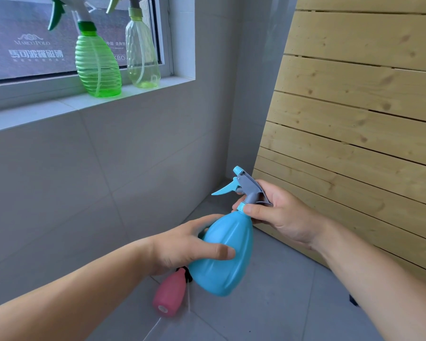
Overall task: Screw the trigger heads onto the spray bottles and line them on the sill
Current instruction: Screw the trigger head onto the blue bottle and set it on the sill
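- While the blue bottle (223,252) is held in the air over the floor tiles, tilted with its neck up and to the right, the left hand (182,244) wraps its belly — thumb across the front, fingers curled behind. That grip looks firm enough to work as the anchor; I would keep it unmoving and let the other hand do the turning.
- At the neck, the right hand (278,212) is closed on the trigger head (246,187), its fingertips pinching the blue collar (241,206) where head meets bottle. The turning is best done at the collar, not at the grey body or the lever, which would only swing round.
- Whether the thread is fully home cannot be told from here; a good finish is snug by finger pressure only, with the head sitting straight on the neck — a slanted collar probably means a crossed thread, so back it off and start again.
- Just below the blue bottle, a pink bottle (169,295) lies on its side on the floor, apparently waiting its turn.
- Farther off, up on the sill (35,114), a green bottle (97,65) and a clear bottle (142,52) stand upright side by side with their heads on; the bare sill left of the green one looks the likeliest spot for the blue one.
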The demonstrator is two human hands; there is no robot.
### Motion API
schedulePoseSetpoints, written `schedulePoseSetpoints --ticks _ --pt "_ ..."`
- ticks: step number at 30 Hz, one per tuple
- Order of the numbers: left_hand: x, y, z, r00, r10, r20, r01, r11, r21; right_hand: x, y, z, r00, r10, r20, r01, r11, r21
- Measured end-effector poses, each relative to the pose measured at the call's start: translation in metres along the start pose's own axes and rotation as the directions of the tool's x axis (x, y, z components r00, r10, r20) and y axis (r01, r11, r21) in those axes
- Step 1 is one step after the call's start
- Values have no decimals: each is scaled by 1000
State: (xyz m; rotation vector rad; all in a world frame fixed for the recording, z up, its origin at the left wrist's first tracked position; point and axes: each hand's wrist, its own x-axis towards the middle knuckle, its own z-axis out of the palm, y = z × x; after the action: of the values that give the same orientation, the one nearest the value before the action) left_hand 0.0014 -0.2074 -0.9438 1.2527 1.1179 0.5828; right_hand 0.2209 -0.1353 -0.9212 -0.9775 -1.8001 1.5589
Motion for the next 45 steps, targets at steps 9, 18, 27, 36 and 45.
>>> schedulePoseSetpoints --ticks 9,18,27,36,45 --pt "3 -3 7 999 -25 -47 25 1000 -7 6 10 8 993 15 -113 -26 995 -97" --pt "10 1 14 990 -67 -120 68 998 -1 12 11 13 960 13 -278 22 992 121" --pt "15 -2 11 988 -149 -40 146 988 -56 13 12 13 942 47 -333 0 990 142" --pt "16 -4 8 981 -195 -18 192 975 -108 12 13 17 936 50 -348 5 988 156" --pt "16 -3 7 971 -235 41 237 936 -258 15 12 19 923 79 -377 0 978 207"
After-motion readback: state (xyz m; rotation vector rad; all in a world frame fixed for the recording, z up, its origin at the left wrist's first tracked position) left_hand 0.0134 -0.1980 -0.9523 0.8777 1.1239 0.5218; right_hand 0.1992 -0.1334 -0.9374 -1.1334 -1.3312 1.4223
